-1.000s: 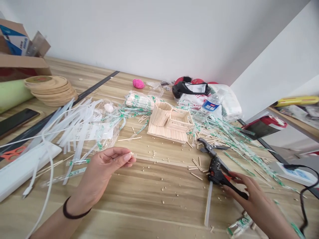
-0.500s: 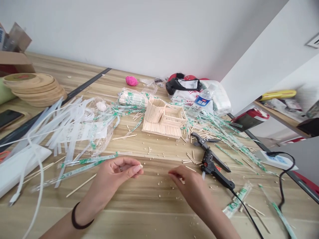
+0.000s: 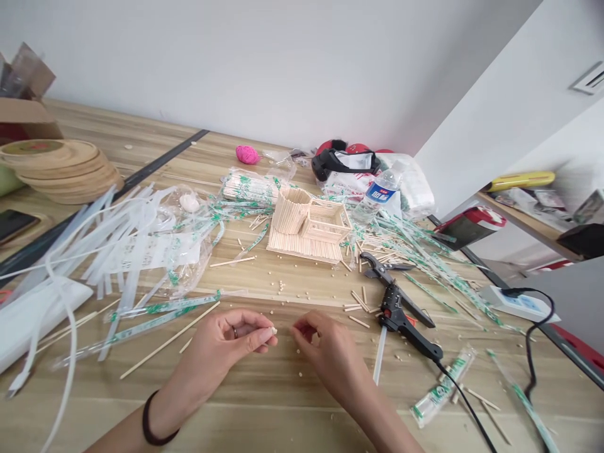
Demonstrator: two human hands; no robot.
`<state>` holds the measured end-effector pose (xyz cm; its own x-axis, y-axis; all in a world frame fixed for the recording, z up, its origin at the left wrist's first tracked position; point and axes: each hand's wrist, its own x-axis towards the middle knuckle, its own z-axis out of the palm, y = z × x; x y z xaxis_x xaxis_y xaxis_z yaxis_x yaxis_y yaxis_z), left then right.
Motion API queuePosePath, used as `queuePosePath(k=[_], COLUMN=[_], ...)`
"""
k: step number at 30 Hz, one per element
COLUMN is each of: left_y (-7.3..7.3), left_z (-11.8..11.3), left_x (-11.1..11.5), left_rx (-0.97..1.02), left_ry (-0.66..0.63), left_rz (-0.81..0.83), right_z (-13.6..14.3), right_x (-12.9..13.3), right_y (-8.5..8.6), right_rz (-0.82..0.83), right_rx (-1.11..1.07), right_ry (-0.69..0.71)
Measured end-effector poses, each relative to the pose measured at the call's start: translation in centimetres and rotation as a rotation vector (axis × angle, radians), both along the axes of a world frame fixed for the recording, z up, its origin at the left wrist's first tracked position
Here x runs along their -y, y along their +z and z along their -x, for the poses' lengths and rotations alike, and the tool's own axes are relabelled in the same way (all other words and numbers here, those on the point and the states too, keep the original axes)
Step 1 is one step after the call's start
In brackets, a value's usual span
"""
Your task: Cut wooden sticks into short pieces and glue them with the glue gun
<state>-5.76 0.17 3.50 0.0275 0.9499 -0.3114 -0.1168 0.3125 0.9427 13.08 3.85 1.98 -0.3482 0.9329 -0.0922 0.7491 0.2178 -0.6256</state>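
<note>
Low over the near side of the wooden table (image 3: 264, 412), here are my two hands, tips almost meeting! My left hand (image 3: 229, 346) has a tight pinch, thumb against fingers, on a small pale piece (image 3: 274, 330) that pokes out at the fingertips. And look where it sits: on the inner side, facing straight across at my right hand (image 3: 325, 349), just a narrow gap between. The left is the nearer, since it already has the piece; from my right fingertips it lies to the left and a touch ahead. Its long axis? Too small for me to call. My right thumb and fingers are curled close together; whether anything is between them, I cannot tell. Beyond both hands stands the stick model (image 3: 303, 246), well apart, its base running left to right, while the glue gun (image 3: 401, 321) lies over to the right, out of both hands.
</note>
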Motion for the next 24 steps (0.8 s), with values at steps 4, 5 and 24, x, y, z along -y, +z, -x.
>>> queuePosePath(k=[4,5,24], left_y=[-0.4,-0.5,-0.4], left_z=[-0.2,-0.3,-0.8], left_x=[0.0,0.0,0.3], left_rx=[-0.011,-0.012,-0.077], left_ry=[-0.019,-0.027,-0.062], left_rz=[0.017,0.023,-0.006], right_z=[0.2,0.2,0.2], right_x=[0.7,0.9,1.2], right_y=[1.1,1.3,1.3], right_rz=[0.014,0.029,0.123], right_rx=[-0.377,-0.463,-0.578], right_ry=[0.034,0.029,0.017])
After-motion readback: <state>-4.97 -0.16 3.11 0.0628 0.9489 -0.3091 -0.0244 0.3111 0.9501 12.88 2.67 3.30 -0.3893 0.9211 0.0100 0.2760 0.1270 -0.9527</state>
